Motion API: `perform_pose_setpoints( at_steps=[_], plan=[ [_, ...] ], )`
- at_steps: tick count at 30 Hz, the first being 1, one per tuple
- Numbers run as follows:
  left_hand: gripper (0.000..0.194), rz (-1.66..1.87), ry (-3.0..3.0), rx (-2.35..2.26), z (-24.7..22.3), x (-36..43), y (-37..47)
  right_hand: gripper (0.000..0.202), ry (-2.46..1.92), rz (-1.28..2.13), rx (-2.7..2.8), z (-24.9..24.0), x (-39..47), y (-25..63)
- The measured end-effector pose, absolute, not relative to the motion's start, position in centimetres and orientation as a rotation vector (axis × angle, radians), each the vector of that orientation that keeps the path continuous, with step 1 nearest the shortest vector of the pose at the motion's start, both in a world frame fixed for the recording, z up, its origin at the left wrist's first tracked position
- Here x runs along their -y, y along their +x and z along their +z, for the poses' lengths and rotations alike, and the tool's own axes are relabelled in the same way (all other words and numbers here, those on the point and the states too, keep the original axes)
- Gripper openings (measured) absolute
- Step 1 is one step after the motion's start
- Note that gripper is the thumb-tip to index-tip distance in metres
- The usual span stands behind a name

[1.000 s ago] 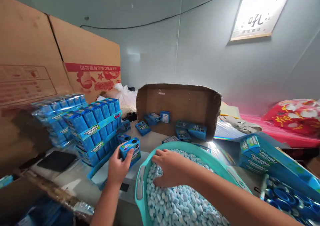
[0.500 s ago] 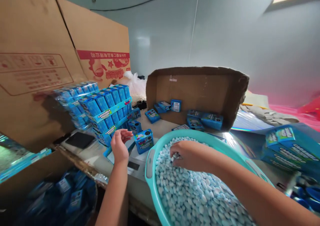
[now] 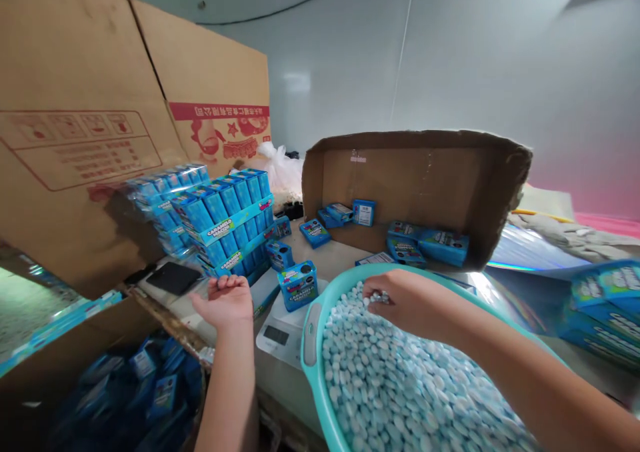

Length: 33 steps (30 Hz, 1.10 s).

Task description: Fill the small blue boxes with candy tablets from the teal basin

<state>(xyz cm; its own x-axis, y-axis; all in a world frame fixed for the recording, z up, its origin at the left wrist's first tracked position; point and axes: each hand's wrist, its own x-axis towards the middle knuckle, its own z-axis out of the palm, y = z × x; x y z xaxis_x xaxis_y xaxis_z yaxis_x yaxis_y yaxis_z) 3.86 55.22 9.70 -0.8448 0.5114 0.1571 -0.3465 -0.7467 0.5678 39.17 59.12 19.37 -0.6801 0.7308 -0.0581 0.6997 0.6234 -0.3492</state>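
Observation:
My right hand (image 3: 395, 293) is closed on a few pale candies (image 3: 379, 297) above the left side of a turquoise basin (image 3: 320, 399). Loose white and light-blue candies (image 3: 400, 385) fill that basin. Palm up and with nothing in it, my left hand (image 3: 227, 300) is held left of a kitchen scale (image 3: 277, 335), its thumb apart and fingers slightly curled. Upright on the scale stands a blue candy box (image 3: 299, 285), printed "Caramelo Macizo". The basin's rim hides part of the scale.
Stacked display packs of blue boxes (image 3: 225, 222) stand behind my left hand. An open carton (image 3: 415, 172) on its side holds several blue boxes. More boxes fill a carton (image 3: 135, 392) at lower left. A dark phone-like slab (image 3: 173, 278) lies near the table edge.
My left hand has moved left and down, away from the box on the scale, and turned palm up. My right hand has risen slightly with candies. The view has shifted left.

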Motion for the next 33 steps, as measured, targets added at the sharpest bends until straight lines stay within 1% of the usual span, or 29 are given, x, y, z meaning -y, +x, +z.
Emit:
perform_pose_setpoints(
  at_steps=[3,5,7,8,9,10,11,13,14,15,17,19,21,26,30,33],
  plan=[
    [0.061,2.578,0.585,-0.756,10.3,-55.0,4.9,0.012,-1.197,0.541,2.752,19.2,-59.1,39.2],
    [0.059,2.634,0.726,-0.779,11.1,-54.3,6.7,0.013,-1.198,0.528,2.759,19.0,-59.1,39.2],
    [0.049,2.612,0.919,-0.837,12.3,-52.8,9.6,0.013,-1.25,0.506,2.758,18.8,-59.3,39.3],
    [0.04,2.521,1.061,-0.898,13.1,-51.9,11.2,0.013,-1.285,0.497,2.753,18.7,-59.4,39.4],
    [0.031,2.35,1.246,-0.977,14.0,-50.8,13.0,0.014,-1.318,0.493,2.751,18.7,-59.6,39.5],
    [0.017,1.877,1.671,-1.172,14.8,-49.8,14.7,0.017,-1.342,0.492,2.748,18.6,-59.8,39.6],
    [0.007,1.49,1.966,-1.281,15.6,-48.8,16.3,0.02,-1.355,0.497,2.751,18.6,-60.0,39.7],
    [0.025,1.023,2.172,-1.419,16.8,-47.5,19.0,0.022,-1.369,0.507,2.765,18.6,-60.5,40.0],
    [0.032,0.882,2.205,-1.469,17.1,-47.2,20.1,0.023,-1.381,0.516,2.768,18.6,-60.7,40.1],
    [0.034,0.778,2.213,-1.511,17.2,-47.1,20.9,0.023,-1.394,0.527,2.768,18.6,-60.9,40.2],
    [0.029,0.616,2.232,-1.582,16.9,-47.5,22.1,0.025,-1.42,0.547,2.764,18.7,-61.1,40.3],
    [0.025,0.517,2.261,-1.63,16.5,-47.9,22.7,0.027,-1.434,0.566,2.762,18.9,-61.2,40.4],
    [0.027,0.477,2.277,-1.658,16.4,-48.2,23.1,0.027,-1.437,0.574,2.765,19.0,-61.2,40.4],
    [0.025,0.348,2.347,-1.657,17.7,-49.2,23.5,0.023,-1.418,0.579,2.764,19.0,-61.5,40.6],
    [0.022,0.131,2.416,-1.519,19.3,-51.6,23.6,0.022,-1.392,0.615,2.746,18.7,-61.9,40.9],
    [0.027,-0.069,2.393,-1.352,20.4,-54.0,23.7,0.018,-1.377,0.654,2.724,18.5,-62.1,41.0]
  ],
)
